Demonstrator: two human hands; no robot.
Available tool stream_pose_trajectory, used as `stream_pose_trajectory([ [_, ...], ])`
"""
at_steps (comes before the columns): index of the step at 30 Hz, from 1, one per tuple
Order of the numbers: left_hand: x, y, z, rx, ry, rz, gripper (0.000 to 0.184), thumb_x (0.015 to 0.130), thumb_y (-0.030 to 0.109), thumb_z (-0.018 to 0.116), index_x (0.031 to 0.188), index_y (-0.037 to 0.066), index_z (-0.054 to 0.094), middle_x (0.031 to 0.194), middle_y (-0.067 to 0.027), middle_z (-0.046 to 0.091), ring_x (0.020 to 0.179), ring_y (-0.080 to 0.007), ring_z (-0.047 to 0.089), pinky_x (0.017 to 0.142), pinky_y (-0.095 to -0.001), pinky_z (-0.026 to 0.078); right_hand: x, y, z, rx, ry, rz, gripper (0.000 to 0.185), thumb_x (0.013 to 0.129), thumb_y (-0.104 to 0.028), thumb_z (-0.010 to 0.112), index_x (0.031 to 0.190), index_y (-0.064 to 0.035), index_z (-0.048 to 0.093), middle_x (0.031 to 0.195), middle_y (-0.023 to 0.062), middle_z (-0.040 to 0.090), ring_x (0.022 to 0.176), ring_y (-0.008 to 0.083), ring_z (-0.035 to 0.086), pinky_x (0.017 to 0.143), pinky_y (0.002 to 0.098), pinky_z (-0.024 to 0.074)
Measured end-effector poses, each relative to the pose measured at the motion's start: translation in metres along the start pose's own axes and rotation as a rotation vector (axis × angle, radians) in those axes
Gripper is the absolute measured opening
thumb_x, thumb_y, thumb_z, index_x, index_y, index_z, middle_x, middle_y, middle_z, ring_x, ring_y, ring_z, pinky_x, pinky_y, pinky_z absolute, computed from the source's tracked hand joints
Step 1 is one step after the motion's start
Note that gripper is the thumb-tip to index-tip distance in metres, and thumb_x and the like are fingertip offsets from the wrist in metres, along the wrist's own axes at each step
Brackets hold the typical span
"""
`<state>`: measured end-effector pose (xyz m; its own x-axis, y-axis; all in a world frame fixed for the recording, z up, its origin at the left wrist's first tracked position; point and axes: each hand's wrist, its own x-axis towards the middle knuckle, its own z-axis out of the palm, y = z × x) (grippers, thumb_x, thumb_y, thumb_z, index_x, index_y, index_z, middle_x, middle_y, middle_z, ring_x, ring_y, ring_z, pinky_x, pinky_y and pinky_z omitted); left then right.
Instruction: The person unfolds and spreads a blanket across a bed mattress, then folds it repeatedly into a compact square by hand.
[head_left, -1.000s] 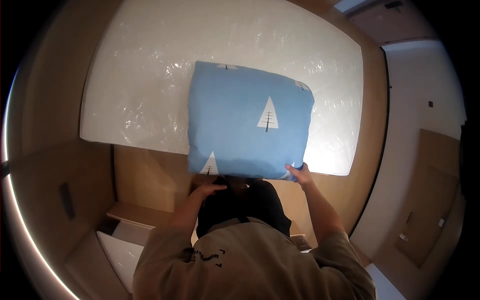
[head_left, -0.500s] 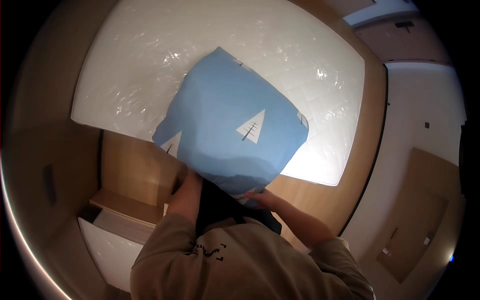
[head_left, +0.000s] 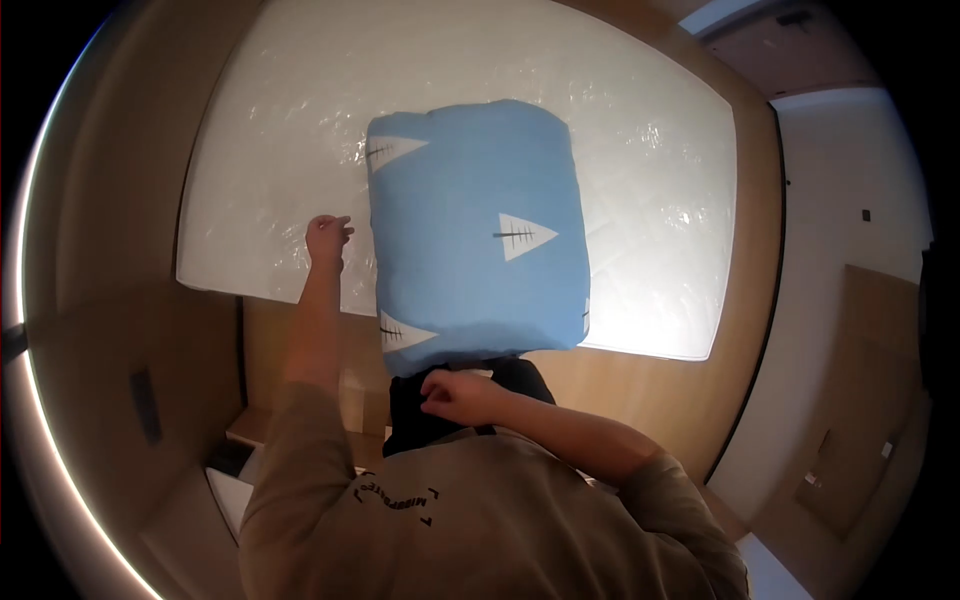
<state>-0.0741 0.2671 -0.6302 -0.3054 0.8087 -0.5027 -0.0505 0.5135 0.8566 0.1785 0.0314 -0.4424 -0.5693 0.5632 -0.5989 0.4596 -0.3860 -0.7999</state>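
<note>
A blue pillow (head_left: pixel 470 250) printed with white tree shapes lies at the near side of a plastic-covered mattress (head_left: pixel 660 180). Its lower edge reaches over the mattress side, close to my body. Just off the pillow's left edge is my left hand (head_left: pixel 328 238), fingers loosely bent and apart, with nothing in them. My right hand (head_left: pixel 462 397) hovers below the pillow's lower edge, in front of my dark trousers. Its fingers are loosely curled, with a gap between them, and I see nothing held.
A wooden bed frame (head_left: pixel 640 365) borders the mattress. Beyond it on the right is a pale floor (head_left: pixel 825 190) with a flat brown panel (head_left: pixel 860 400). At lower left, a wooden ledge (head_left: pixel 247 428) stands near my left arm.
The pillow has turned so its sides run roughly straight, and it lies flatter. My left hand has left its lower edge and moved up beside it. The right hand has come off the pillow, leftward.
</note>
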Motion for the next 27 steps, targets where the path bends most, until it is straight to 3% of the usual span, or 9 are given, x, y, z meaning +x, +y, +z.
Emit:
stream_pose_trajectory([
  [2,-0.020,0.021,0.006,-0.092,-0.102,-0.124,0.034,0.084,0.029,0.067,0.101,0.005,0.050,0.098,-0.0116,0.062,0.083,-0.0235,0.063,0.068,-0.0341,0.050,0.001,-0.005,-0.018,0.043,0.276,-0.081,0.029,0.085,-0.028,0.065,0.106,-0.0083,0.059,0.096,0.0133,0.067,0.091,0.0314,0.064,0.079,0.0388,0.0503],
  [3,-0.034,0.029,0.004,-0.137,-0.151,-0.186,0.038,0.086,0.035,0.066,0.102,0.005,0.050,0.101,-0.0105,0.062,0.087,-0.0233,0.062,0.068,-0.0356,0.050,-0.003,-0.006,-0.028,-0.155,0.545,-0.206,0.027,0.083,-0.025,0.067,0.104,-0.0091,0.060,0.095,0.0120,0.066,0.094,0.0296,0.063,0.080,0.0371,0.0498],
  [4,-0.035,0.015,0.001,-0.140,-0.292,-0.258,0.061,0.086,0.057,0.057,0.118,0.007,0.046,0.114,-0.0094,0.058,0.103,-0.0258,0.056,0.077,-0.0447,0.047,0.000,0.008,-0.041,-0.442,0.698,-0.310,0.036,0.079,-0.023,0.070,0.112,-0.0131,0.059,0.111,0.0130,0.061,0.108,0.0328,0.056,0.087,0.0428,0.0465],
  [6,-0.063,-0.005,0.010,-0.173,-0.441,-0.300,0.083,0.081,0.064,0.056,0.139,0.012,0.028,0.132,-0.0113,0.045,0.112,-0.0298,0.048,0.089,-0.0529,0.041,-0.011,-0.013,-0.058,-0.819,0.781,-0.081,0.059,0.075,-0.028,0.074,0.129,-0.0192,0.051,0.137,0.0165,0.043,0.127,0.0379,0.040,0.101,0.0531,0.0359],
  [9,-0.107,-0.011,0.034,-0.142,-0.572,-0.106,0.087,0.081,0.044,0.068,0.140,0.002,0.020,0.135,-0.0153,0.041,0.119,-0.0302,0.046,0.095,-0.0459,0.042,-0.010,0.003,-0.055,-0.893,0.562,0.099,0.081,0.073,-0.029,0.075,0.143,-0.0246,0.035,0.151,0.0178,0.021,0.136,0.0471,0.021,0.105,0.0607,0.0269],
  [12,-0.133,-0.005,0.058,-0.092,-0.504,-0.007,0.084,0.079,0.031,0.073,0.138,-0.005,0.024,0.130,-0.0177,0.046,0.115,-0.0288,0.051,0.093,-0.0395,0.046,-0.011,0.007,-0.054,-0.881,0.519,0.123,0.086,0.071,-0.033,0.077,0.144,-0.0248,0.033,0.153,0.0179,0.017,0.140,0.0462,0.015,0.107,0.0623,0.0235],
  [21,-0.170,0.018,0.064,-0.101,-0.505,-0.228,0.065,0.080,0.033,0.072,0.125,-0.008,0.048,0.112,-0.0180,0.061,0.097,-0.0277,0.062,0.084,-0.0390,0.052,-0.103,0.076,-0.083,-0.493,0.677,-0.280,0.071,0.078,-0.027,0.070,0.139,-0.0087,0.039,0.135,0.0204,0.047,0.125,0.0376,0.045,0.103,0.0429,0.0389],
  [24,-0.185,0.025,0.065,-0.146,-0.571,-0.250,0.066,0.082,0.036,0.069,0.126,-0.008,0.047,0.113,-0.0181,0.061,0.099,-0.0283,0.062,0.086,-0.0392,0.051,-0.172,0.145,-0.105,-0.386,0.714,-0.089,0.064,0.082,-0.023,0.068,0.137,-0.0065,0.040,0.122,0.0217,0.057,0.111,0.0357,0.057,0.095,0.0409,0.0465],
  [27,-0.188,0.025,0.065,-0.149,-0.601,-0.237,0.068,0.084,0.039,0.067,0.128,-0.008,0.045,0.115,-0.0179,0.061,0.100,-0.0295,0.062,0.089,-0.0402,0.050,-0.253,0.288,-0.117,-0.144,0.802,0.285,0.055,0.085,-0.028,0.066,0.130,-0.0030,0.046,0.110,0.0201,0.064,0.097,0.0308,0.065,0.084,0.0388,0.0520],
])
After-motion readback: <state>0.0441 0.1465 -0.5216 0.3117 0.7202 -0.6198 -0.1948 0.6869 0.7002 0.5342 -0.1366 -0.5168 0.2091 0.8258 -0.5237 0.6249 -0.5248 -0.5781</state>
